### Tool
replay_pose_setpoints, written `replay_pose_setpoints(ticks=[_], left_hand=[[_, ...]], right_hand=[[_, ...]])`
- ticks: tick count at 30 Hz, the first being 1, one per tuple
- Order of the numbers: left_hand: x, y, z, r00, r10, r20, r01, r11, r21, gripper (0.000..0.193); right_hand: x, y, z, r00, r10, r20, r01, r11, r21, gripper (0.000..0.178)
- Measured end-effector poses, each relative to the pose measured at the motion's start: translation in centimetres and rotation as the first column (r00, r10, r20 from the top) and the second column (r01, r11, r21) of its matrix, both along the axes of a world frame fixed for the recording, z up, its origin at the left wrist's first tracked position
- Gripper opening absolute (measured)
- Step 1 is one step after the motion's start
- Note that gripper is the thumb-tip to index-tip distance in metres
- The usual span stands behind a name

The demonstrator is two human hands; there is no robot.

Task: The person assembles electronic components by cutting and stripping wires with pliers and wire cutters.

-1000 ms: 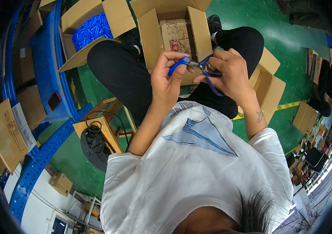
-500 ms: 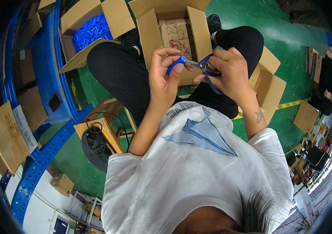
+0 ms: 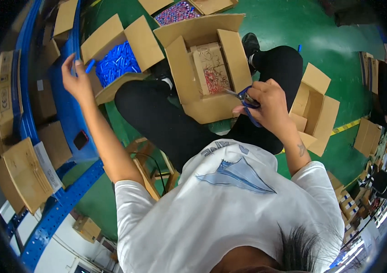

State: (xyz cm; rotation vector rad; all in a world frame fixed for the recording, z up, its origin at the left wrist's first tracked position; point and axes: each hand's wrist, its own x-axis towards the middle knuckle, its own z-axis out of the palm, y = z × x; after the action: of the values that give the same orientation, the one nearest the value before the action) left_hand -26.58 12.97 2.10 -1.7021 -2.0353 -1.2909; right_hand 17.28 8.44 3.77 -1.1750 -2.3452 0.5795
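Note:
My right hand [image 3: 270,102] is closed round a pair of blue-handled scissors [image 3: 251,111]. Their metal tips point left over the near flap of the middle cardboard box [image 3: 211,109], which holds a cardboard sheet with small red and dark scraps [image 3: 214,82]. Out to the left, my left hand [image 3: 78,83] has its fingers apart. Just right of its fingertips is a single blue tube [image 3: 90,66], apart from the hand; whether it rests on anything I cannot tell. Beyond it, a heap of blue tubes [image 3: 118,63] fills an open cardboard box [image 3: 144,41].
Behind the middle box stands a box of small red and blue pieces [image 3: 177,12]. Another open carton [image 3: 309,107] is right of my knee. A blue rack [image 3: 68,113] bearing a phone [image 3: 81,139] lines the left side. One blue piece [image 3: 299,48] shows beyond my right knee.
My left hand has swung from the scissors out to the left, beside the box of blue tubes, and let go of the blue tube. The right hand has dropped slightly, still holding the scissors.

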Motion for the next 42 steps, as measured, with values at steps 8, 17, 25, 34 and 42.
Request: replay_pose_setpoints(ticks=[8, 17, 25, 34, 42], left_hand=[[6.8, 7.7, -2.2, 0.808, -0.194, 0.556, 0.367, 0.904, -0.219, 0.037], [11.2, 23.9, -15.9, 0.872, -0.388, 0.299, 0.490, 0.702, -0.516, 0.021], [13.0, 35.1, -30.4, 0.875, -0.472, 0.105, 0.420, 0.637, -0.646, 0.033], [14.3, 40.3, -37.0, 0.834, -0.523, -0.176, 0.169, 0.545, -0.821, 0.035], [13.8, 40.8, -37.6, 0.795, -0.601, -0.082, 0.296, 0.501, -0.813, 0.033]], right_hand=[[0.1, 3.7, -1.0, 0.985, -0.014, -0.171, -0.029, 0.969, -0.245, 0.040], [-3.3, 9.5, -5.6, 0.435, -0.657, -0.616, -0.442, 0.440, -0.782, 0.060], [-5.1, 13.3, -8.1, 0.037, -0.970, -0.240, -0.450, 0.198, -0.871, 0.059], [-4.8, 12.5, -11.5, -0.163, -0.946, -0.279, -0.378, 0.322, -0.868, 0.056], [-5.0, 14.2, -12.2, -0.113, -0.948, -0.297, -0.331, 0.318, -0.888, 0.056]])
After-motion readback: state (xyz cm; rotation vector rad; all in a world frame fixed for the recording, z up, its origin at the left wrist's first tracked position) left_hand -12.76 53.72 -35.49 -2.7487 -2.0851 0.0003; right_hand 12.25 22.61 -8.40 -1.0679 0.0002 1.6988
